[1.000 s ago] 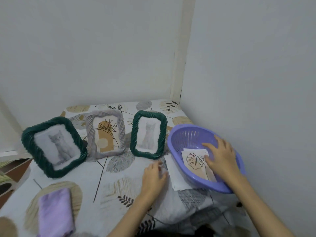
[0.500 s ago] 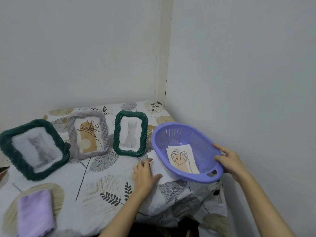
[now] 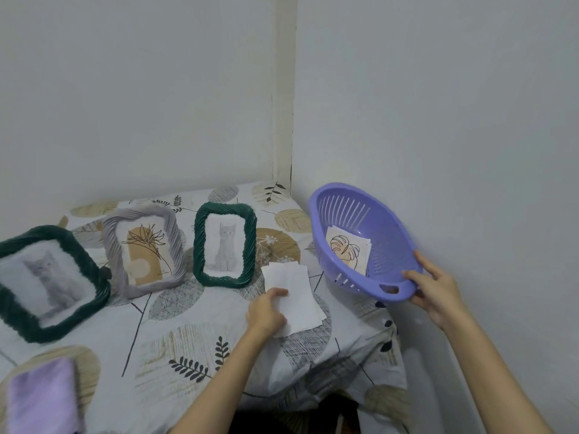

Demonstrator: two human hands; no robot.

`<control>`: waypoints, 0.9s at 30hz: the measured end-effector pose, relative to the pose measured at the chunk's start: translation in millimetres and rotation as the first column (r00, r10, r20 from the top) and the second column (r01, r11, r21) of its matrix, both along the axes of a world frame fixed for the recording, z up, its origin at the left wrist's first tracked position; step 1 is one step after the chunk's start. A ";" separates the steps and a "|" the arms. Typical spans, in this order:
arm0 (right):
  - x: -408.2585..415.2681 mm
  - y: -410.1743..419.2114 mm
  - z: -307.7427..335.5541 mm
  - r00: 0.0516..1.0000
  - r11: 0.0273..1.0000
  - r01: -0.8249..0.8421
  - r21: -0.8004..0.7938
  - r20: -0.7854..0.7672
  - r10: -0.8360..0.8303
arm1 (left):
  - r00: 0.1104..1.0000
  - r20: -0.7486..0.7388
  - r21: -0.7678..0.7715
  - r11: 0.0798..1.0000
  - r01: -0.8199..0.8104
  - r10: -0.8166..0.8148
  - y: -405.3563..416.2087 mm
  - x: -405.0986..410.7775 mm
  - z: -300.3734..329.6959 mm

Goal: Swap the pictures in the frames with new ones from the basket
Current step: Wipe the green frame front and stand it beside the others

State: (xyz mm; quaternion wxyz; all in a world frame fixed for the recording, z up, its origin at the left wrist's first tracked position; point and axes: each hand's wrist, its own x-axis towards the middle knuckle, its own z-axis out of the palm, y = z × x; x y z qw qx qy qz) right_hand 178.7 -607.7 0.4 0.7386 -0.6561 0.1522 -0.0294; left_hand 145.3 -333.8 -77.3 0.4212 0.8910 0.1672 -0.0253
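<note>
Two bare forearms, no sleeves, left hand and right hand ringless, fingers unadorned

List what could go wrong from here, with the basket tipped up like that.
1. The right hand holds the purple basket tilted at its rim; the leaf prints inside could slide out.
2. The white sheets under the left hand lie near the table edge and might slip off.
3. The basket is close to the small green frame; swinging it could knock the frame over.
</note>
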 end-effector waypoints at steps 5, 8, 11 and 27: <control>-3.6 3.2 -3.8 1.000 1.000 -0.010 -0.028 -0.002 0.010 | 0.983 0.181 -0.229 0.972 0.046 -0.004 12.6 -15.7 11.1; -4.9 11.1 -9.4 0.999 0.998 -0.033 -0.048 -0.008 0.033 | 0.961 0.272 -0.326 0.944 0.048 0.045 33.1 -33.2 24.5; -7.2 23.9 -13.4 0.998 0.995 -0.053 -0.082 -0.018 0.052 | 0.941 0.329 -0.336 0.941 0.039 0.079 58.2 -47.9 40.5; -29.0 61.4 -19.9 0.978 0.908 -0.208 -0.363 -0.082 0.191 | 0.856 0.451 -0.541 0.840 0.039 0.251 85.1 -73.6 77.2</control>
